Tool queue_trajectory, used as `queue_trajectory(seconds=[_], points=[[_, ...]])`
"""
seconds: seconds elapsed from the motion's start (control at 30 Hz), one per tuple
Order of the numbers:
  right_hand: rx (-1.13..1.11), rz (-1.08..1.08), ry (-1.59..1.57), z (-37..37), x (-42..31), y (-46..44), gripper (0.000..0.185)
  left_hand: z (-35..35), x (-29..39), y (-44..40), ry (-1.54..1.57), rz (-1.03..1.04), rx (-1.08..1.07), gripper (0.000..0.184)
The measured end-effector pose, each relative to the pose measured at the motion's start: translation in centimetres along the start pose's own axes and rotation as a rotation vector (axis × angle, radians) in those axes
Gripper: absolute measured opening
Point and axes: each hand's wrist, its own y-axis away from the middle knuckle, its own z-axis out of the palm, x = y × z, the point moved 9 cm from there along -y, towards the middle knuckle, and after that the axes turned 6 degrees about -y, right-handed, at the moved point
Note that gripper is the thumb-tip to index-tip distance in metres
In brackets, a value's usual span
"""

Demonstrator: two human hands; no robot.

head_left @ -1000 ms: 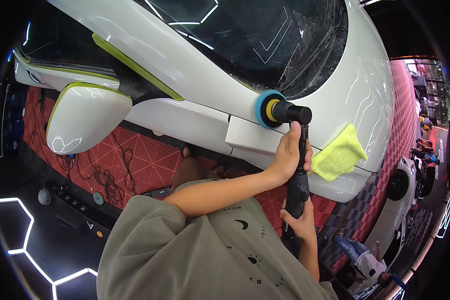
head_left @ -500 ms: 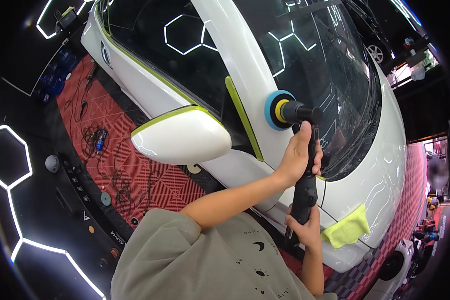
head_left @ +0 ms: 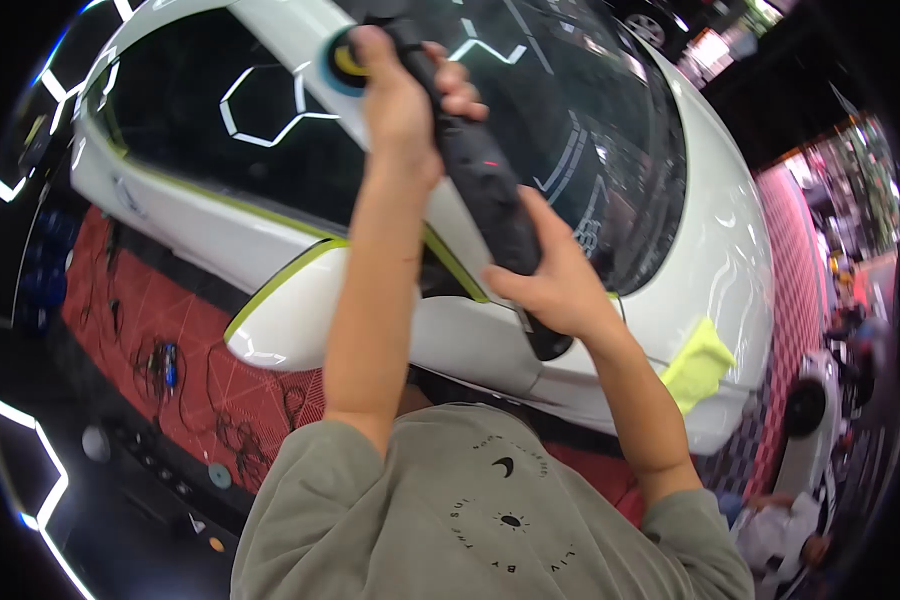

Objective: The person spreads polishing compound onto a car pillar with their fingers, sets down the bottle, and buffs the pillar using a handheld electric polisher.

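A black cordless-looking polisher (head_left: 485,185) slants across the view, its blue foam pad (head_left: 332,72) with a yellow layer against the white pillar (head_left: 280,40) beside the windshield. My left hand (head_left: 400,105) is closed around the polisher's head end, thumb up near the pad. Farther back, my right hand (head_left: 555,265) grips the rear of its body. The machine and my hands are partly blurred. Below my left forearm lies the white side mirror (head_left: 280,310) with green trim. A yellow-green cloth (head_left: 700,365) rests on the car's front fender.
Cables and a blue item (head_left: 170,365) lie on the red tile floor (head_left: 120,300) at left. A green-grey disc (head_left: 219,475) is on the floor nearer me. Another person (head_left: 780,530) is at lower right, near a white car.
Both hands have carried the polisher up and left along the pillar, from near its lower end to higher up. My view has shifted, and the polisher's body now leans left.
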Motion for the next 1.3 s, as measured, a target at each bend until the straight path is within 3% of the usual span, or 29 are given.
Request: queue_trajectory(seconds=[0.07, 0.23, 0.47, 0.67, 0.9, 1.0, 1.13, 1.3], points=[[-0.032, 0.070, -0.097, 0.6, 1.8, 1.2, 0.068, 0.1, -0.4, 0.9, -0.053, 0.015, -0.061, 0.059], [-0.016, 0.273, 0.001, -0.4, 7.1, 9.4, 0.069, -0.3, -7.5, 7.1, -0.116, -0.066, -0.029, 0.068], [0.096, 0.336, 0.020, -4.2, 10.4, 20.5, 0.067, 1.7, -18.6, 15.3, -0.022, -0.259, -0.091, 0.070], [0.059, 0.530, -0.059, -6.5, 13.2, 27.7, 0.066, 3.5, -25.7, 20.3, -0.048, -0.391, -0.081, 0.068], [0.243, 0.628, -0.015, -10.6, 17.3, 34.6, 0.063, 6.2, -34.1, 24.1, -0.081, -0.589, -0.186, 0.074], [0.227, 0.643, -0.081, -11.1, 17.8, 35.0, 0.063, 7.2, -35.1, 24.5, -0.086, -0.644, -0.147, 0.072], [0.248, 0.627, -0.124, -11.7, 16.7, 32.2, 0.064, 6.8, -32.2, 22.0, -0.106, -0.572, -0.088, 0.070], [0.149, 0.449, -0.116, -10.7, 15.8, 27.6, 0.062, 7.0, -28.1, 19.2, -0.108, -0.452, -0.120, 0.071]])
